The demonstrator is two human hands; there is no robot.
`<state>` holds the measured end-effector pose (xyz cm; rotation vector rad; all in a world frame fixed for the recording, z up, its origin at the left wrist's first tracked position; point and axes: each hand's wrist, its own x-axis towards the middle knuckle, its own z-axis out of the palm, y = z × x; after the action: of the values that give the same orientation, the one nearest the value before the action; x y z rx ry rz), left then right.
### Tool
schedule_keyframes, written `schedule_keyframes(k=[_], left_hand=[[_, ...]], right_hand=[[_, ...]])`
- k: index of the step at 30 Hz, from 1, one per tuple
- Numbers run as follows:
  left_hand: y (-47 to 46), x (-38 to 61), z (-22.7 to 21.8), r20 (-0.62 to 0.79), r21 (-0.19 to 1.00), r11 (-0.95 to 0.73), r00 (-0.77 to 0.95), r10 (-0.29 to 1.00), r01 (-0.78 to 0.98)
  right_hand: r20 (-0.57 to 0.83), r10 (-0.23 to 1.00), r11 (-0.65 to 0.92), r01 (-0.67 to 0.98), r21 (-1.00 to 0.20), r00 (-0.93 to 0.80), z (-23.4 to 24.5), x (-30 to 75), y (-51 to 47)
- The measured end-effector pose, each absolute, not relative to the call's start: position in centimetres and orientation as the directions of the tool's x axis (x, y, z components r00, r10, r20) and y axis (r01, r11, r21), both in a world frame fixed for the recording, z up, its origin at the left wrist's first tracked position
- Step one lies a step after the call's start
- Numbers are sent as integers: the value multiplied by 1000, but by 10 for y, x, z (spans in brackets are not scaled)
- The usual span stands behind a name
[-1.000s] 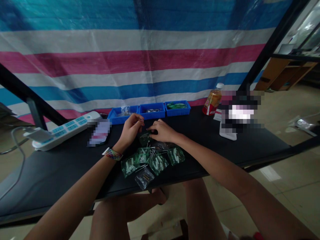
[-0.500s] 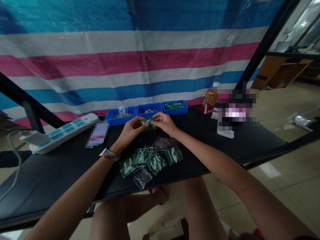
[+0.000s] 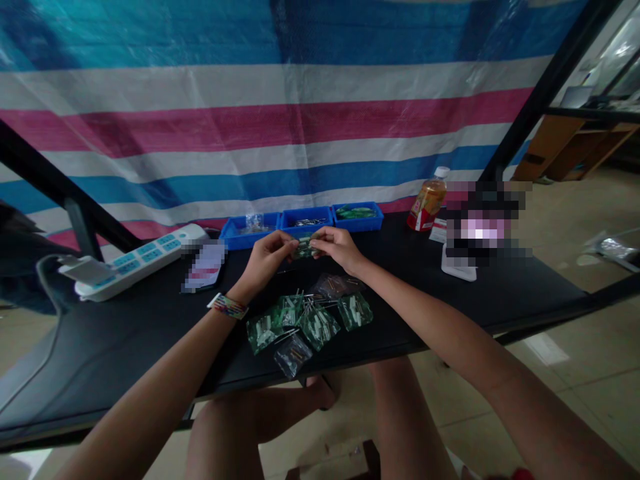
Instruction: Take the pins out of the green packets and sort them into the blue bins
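My left hand (image 3: 273,259) and my right hand (image 3: 341,248) pinch the two sides of a small green plastic bag (image 3: 303,245), which is stretched between them above the table. Pale pieces show inside it. Nearer to me lies a pile of similar green bags (image 3: 319,325) holding whitish stick-like parts, with thin metal pins among them. A clear bag (image 3: 293,355) with brass-coloured pins rests at the front of the pile, and another clear bag (image 3: 334,285) lies behind. Just beyond my hands, three blue trays (image 3: 306,219) hold clear bags, metal pins and green bags.
On the black table (image 3: 150,353), a white power strip (image 3: 145,259) with a plugged-in charger and a phone (image 3: 204,265) lie left. A drink bottle (image 3: 428,200) and a white object (image 3: 459,268) are on the right. A striped tarp (image 3: 300,127) hangs behind.
The bag between my hands is now spread flatter and held upright, with its face showing more. My view has shifted slightly left, and a dark shape has appeared at the left edge.
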<state>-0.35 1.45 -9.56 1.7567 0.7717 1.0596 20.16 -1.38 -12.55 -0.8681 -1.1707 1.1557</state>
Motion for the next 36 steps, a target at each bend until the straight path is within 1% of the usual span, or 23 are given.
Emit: schedule_keyframes(k=[3,5,7,9,11,13,16,18,21,23,25,27,29,30,33,36], left_hand=[[12,-4,-92,379,894,-443,407,831,73],[10,-3,-91,381,887,-453,408,830,93],[9,-3,-91,357,895,-432,402,843,111],[9,-4,-92,336,913,-397,373,865,97],[11,-5,-94,313,932,-358,361,878,63],[13,-6,-96,264,951,-306,401,877,44],[13,-5,-98,199,964,-257,470,860,62],[11,-3,-99,214,963,-264,459,862,47],[10,2,-100,264,962,-271,405,876,-39],[12,3,-101,289,957,-271,371,882,-101],[14,3,-101,311,950,-281,338,888,-138],[16,2,-101,332,943,-299,319,888,-148],[16,1,-101,351,936,-325,313,883,-133],[16,0,-101,357,934,-338,316,879,-117],[15,1,-102,370,927,-367,336,866,-74],[14,2,-104,375,923,-381,347,860,-53]], right_hand=[[199,978,179,-226,-958,-68,-126,201,-15],[205,976,185,-205,-961,-80,-126,201,-15],[267,963,259,-143,-955,-41,-124,202,-16],[378,926,378,-27,-925,7,-120,203,-20],[488,873,484,122,-866,3,-113,204,-26],[550,834,541,234,-808,-31,-107,203,-32],[576,816,565,276,-777,-49,-103,201,-38],[575,818,560,270,-783,-30,-105,200,-38],[554,833,538,231,-810,3,-109,201,-35],[529,848,518,162,-840,31,-110,201,-32],[457,887,458,9,-889,61,-110,200,-30],[323,945,327,-206,-922,55,-110,199,-27],[193,981,184,-359,-915,10,-111,199,-24],[153,988,140,-393,-909,-2,-111,199,-23],[83,996,82,-429,-900,17,-115,202,-20],[6,999,-11,-444,-896,-38,-119,206,-17]])
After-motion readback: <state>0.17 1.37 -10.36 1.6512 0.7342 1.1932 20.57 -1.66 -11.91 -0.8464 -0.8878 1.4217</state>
